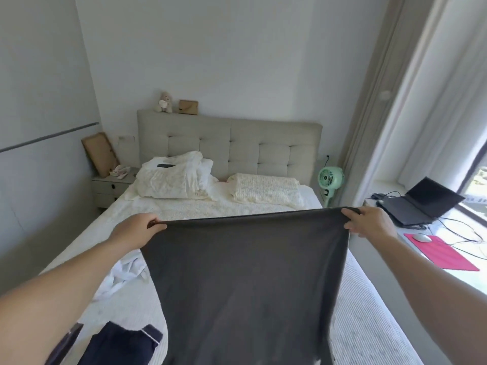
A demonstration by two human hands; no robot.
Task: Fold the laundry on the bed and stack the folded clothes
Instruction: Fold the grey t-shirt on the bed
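Overhead, so to speak, a wide white-covered bed fills the room. Above it hangs a dark grey rectangular cloth, stretched flat, its top corners pinched by the left hand and right hand. Crumpled white laundry and a navy garment lie at its left.

Bright daylight comes in from the window on the right, which is blown out to white glare along the sill. The walls and bed are evenly and softly lit, with only faint shadows. The wide-angle lens bends straight lines near the edges, most at the curtain. The picture is slightly soft throughout, and the forearms at the bottom corners look stretched.
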